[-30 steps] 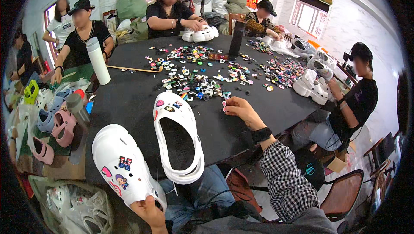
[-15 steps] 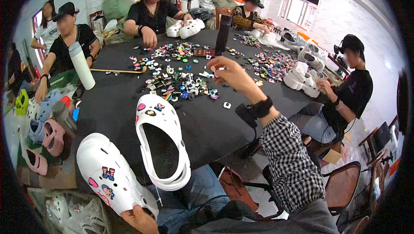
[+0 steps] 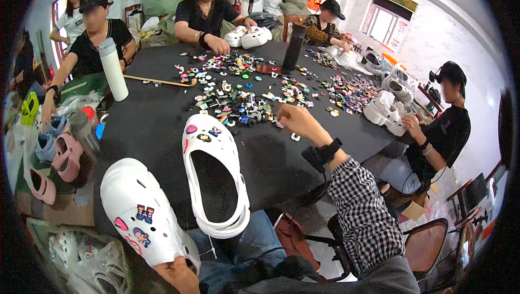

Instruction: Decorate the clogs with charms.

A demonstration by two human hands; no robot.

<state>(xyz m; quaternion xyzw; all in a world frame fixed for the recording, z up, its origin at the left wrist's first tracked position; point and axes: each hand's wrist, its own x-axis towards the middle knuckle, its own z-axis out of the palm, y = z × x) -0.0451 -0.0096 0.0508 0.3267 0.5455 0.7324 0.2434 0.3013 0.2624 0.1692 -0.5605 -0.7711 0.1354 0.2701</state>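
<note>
My left hand (image 3: 177, 275) grips the heel end of a white clog (image 3: 135, 196), which carries several colourful charms on its upper. A second white clog (image 3: 219, 153), with charms near its toe, rests beside it at the table's near edge, its opening toward me. Out over the table, my right hand (image 3: 301, 123) is curled at the near right edge of a heap of small shoe charms (image 3: 238, 102). Its fingertips are drawn together and point down at the charms. Whatever sits between them is too small to make out. A single white charm (image 3: 295, 137) lies just below that hand.
A pale bottle (image 3: 112, 69), a wooden stick (image 3: 160, 81) and a dark cylinder (image 3: 293, 50) stand or lie around the heap. Coloured clogs (image 3: 67, 156) crowd the left side. Several people sit around the table; one at the right handles white clogs (image 3: 384, 112).
My right hand has lowered and come nearer to the heap's edge. The view has shifted slightly. My left hand still holds the clog.
</note>
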